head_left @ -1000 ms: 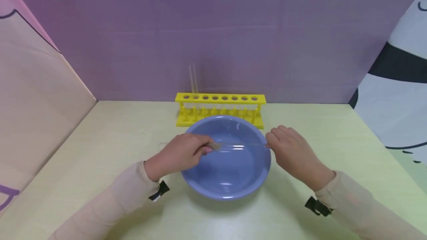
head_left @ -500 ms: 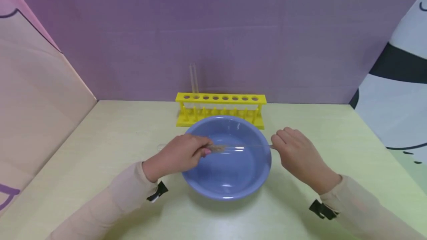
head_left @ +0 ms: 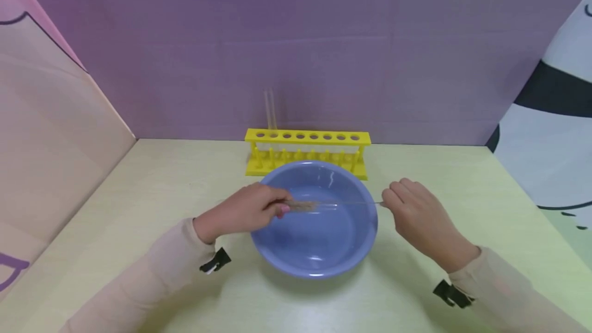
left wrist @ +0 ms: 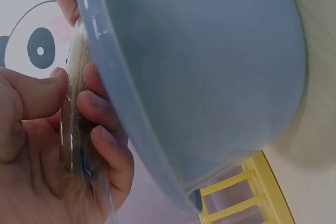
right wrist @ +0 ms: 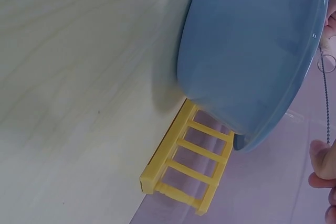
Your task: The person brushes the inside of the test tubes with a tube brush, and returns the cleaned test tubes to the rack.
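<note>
In the head view my left hand (head_left: 245,208) grips a clear glass test tube (head_left: 329,209), held level over the blue basin (head_left: 314,274). Brown bristles of a test tube brush (head_left: 302,206) show inside the tube, to the right of the fingers. The left wrist view has the thumb and curled fingers wrapped about the tube (left wrist: 73,108), bristles visible through the glass. My right hand (head_left: 418,220) pinches the end of the brush's thin wire beyond the basin's right rim. In the right wrist view this twisted wire (right wrist: 326,103) runs out of the tube's round mouth.
Behind the basin stands a yellow test tube rack (head_left: 307,137) with one clear tube (head_left: 270,112) upright in a left hole. A purple backdrop (head_left: 296,50) rises behind the pale table (head_left: 185,179).
My right hand has moved rightward, and the bristles have slid further right along the tube. My left hand has shifted slightly left.
</note>
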Demonstrator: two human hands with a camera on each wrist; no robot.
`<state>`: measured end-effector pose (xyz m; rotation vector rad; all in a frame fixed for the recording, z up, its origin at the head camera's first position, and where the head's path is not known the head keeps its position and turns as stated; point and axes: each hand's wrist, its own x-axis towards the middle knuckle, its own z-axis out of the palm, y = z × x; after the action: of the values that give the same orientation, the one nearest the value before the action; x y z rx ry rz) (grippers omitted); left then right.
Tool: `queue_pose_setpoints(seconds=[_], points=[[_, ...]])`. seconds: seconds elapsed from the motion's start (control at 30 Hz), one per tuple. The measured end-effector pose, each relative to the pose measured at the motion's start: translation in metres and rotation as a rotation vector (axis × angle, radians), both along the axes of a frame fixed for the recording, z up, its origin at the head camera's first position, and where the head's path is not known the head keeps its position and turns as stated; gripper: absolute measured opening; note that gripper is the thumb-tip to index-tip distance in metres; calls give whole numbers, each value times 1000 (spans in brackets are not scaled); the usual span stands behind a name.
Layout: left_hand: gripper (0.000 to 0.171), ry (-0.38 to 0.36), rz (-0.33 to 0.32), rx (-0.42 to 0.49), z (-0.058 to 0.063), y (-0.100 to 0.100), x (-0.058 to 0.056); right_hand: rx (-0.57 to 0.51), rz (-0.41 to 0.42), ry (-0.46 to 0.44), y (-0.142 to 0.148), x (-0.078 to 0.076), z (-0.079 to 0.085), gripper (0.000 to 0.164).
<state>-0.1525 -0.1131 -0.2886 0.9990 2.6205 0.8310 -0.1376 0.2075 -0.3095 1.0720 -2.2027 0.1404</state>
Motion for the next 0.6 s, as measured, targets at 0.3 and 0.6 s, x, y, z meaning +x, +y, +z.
queue_pose_setpoints(seconds=[0.3, 0.6], points=[[17, -70, -2, 5, 2, -4, -5, -3, 7, 8, 4, 0, 0, 8], [17, -99, -10, 1, 1, -8, -7, 17, -14, -19, 4, 2, 1, 24]])
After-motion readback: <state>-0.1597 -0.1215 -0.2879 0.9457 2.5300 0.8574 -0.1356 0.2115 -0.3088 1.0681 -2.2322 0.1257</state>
